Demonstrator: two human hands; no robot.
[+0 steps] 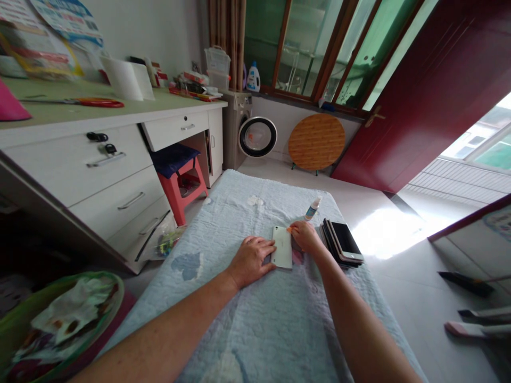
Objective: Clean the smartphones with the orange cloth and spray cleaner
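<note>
A white smartphone point(282, 248) lies back side up on the light-blue quilted cloth. My left hand point(251, 260) steadies it from the left, fingertips along its side and thumb at the lower corner. At the phone's upper right corner, my right hand point(304, 236) pinches a small orange piece point(289, 229). Most of that piece is hidden by the fingers, so its kind is unclear. Just beyond the right hand stands a small white spray bottle point(312, 208) with a blue label. To the right is a stack of phones point(342, 242), the top one with its dark screen up.
The cloth-covered surface point(239, 197) spreads under both hands. On the left are a white desk point(107, 197), a red stool point(181, 186) and a green-rimmed bin point(115, 282). A washing machine point(235, 127) with its door open and a round wooden tabletop point(316, 141) are behind.
</note>
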